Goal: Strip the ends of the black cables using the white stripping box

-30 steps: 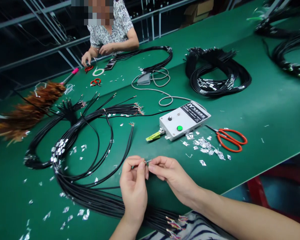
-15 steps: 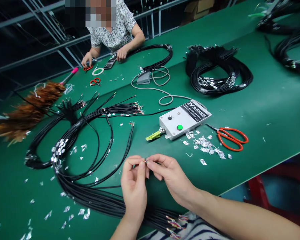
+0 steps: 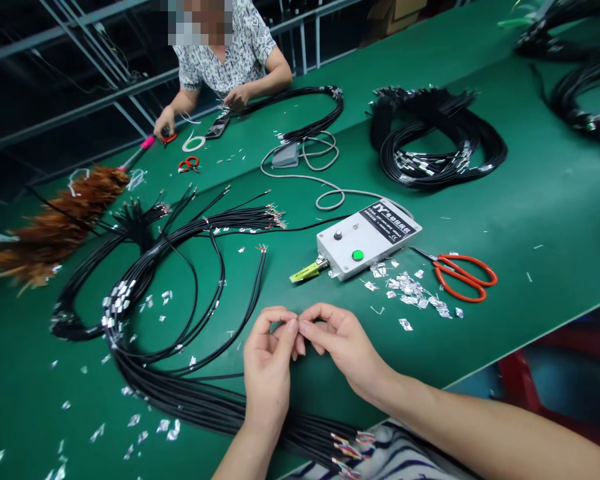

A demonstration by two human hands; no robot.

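Note:
My left hand (image 3: 270, 360) and my right hand (image 3: 337, 340) meet fingertip to fingertip above the green table (image 3: 480, 347). Each pinches at a tiny spot between thumb and forefinger; what lies there is hidden by the fingertips. A black cable runs toward my left hand from the left. Under my left wrist passes a thick bundle of black cables (image 3: 180, 393), with stripped coloured wire ends at the lower right. Beyond my hands sits a white control box (image 3: 365, 243) with a green button and a yellow-green clip (image 3: 307, 272).
Orange-handled scissors (image 3: 463, 277) lie right of foil scraps (image 3: 413, 293). Coiled black cables (image 3: 440, 143) rest farther back. A feather duster (image 3: 55, 220) lies at left. Across the table, a person's hand (image 3: 165, 123) is at small red scissors.
My fingertips have closed together, covering the small wire end that showed between them. Across the table, the person's hand with the red scissors has shifted left.

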